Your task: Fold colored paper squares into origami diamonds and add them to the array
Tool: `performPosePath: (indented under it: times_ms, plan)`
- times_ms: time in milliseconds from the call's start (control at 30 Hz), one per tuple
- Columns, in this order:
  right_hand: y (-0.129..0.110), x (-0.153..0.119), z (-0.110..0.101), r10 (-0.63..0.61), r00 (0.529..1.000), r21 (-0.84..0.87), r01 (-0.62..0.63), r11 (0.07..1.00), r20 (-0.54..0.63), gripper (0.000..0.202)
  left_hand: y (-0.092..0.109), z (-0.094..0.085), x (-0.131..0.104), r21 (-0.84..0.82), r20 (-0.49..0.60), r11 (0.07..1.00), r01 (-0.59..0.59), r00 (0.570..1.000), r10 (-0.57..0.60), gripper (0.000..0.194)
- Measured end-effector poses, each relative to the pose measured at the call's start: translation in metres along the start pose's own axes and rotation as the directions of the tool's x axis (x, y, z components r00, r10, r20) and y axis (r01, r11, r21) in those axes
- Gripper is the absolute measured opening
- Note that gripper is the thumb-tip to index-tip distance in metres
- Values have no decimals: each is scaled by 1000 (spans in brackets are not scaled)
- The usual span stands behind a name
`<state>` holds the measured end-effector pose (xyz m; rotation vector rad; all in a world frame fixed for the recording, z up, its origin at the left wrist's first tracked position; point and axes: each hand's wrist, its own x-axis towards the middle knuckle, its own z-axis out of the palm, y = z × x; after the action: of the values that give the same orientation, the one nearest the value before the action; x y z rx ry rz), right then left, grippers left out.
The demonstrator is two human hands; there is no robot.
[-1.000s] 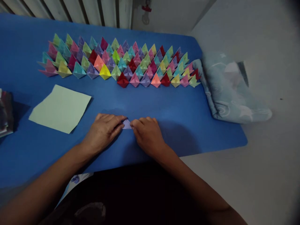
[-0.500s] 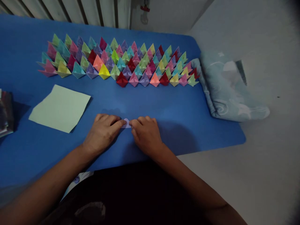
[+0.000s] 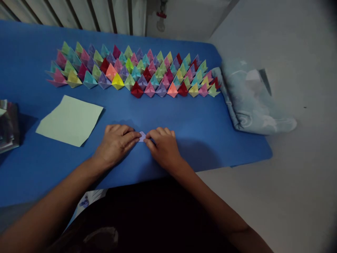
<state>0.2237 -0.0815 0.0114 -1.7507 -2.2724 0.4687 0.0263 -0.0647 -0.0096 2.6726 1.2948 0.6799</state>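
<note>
A small piece of folded lilac paper (image 3: pixel 142 136) is held low over the blue table (image 3: pixel 184 116), between my two hands. My left hand (image 3: pixel 117 142) pinches its left side with the thumb and fingers closed. On the other side, my right hand (image 3: pixel 163 144) grips the right edge between thumb and forefinger. My fingertips cover parts of the paper, so its folds are only partly visible. Beyond the hands stand rows of folded paper boats (image 3: pixel 142 81) in many colours, several deep.
A pale green sheet of paper (image 3: pixel 71 120) lies left of my hands. At the left edge is a shiny-wrapped bundle (image 3: pixel 10 128), partly cut off. A folded light blue patterned cloth (image 3: pixel 252 105) rests over the table's right end. White slats (image 3: pixel 79 15) run behind the table.
My fingers have shifted slightly on the lilac paper, and its outline now looks different, with more of it showing between them. The view has shifted a little.
</note>
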Motion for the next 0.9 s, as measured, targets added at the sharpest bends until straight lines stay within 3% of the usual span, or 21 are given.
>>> performPosePath:
  times_ms: [167, 333, 633, 800, 900]
  plan:
    - [3, -1, -2, 40, 999, 163, -38, 986, -8, 15, -12, -2, -2, -4, 51, 999, 31, 998, -31, 24]
    - [4, -1, -1, 50, 998, 200, -42, 979, -36, 15, -18, -3, 0, -7, 107, 1000, 19, 994, -19, 26]
    - [5, -1, -1, 100, 994, 282, -83, 956, -47, 13, -19, 0, 0, 6, 72, 1000, 3, 997, -3, 25]
    - [13, -2, 3, 109, 989, 283, -76, 956, -103, 18, -11, -5, 5, 95, 59, 987, -131, 990, 125, 26]
    - [21, -5, 4, 108, 981, 334, -49, 941, -161, 18, -6, -10, 12, 105, 128, 959, -264, 960, 251, 26]
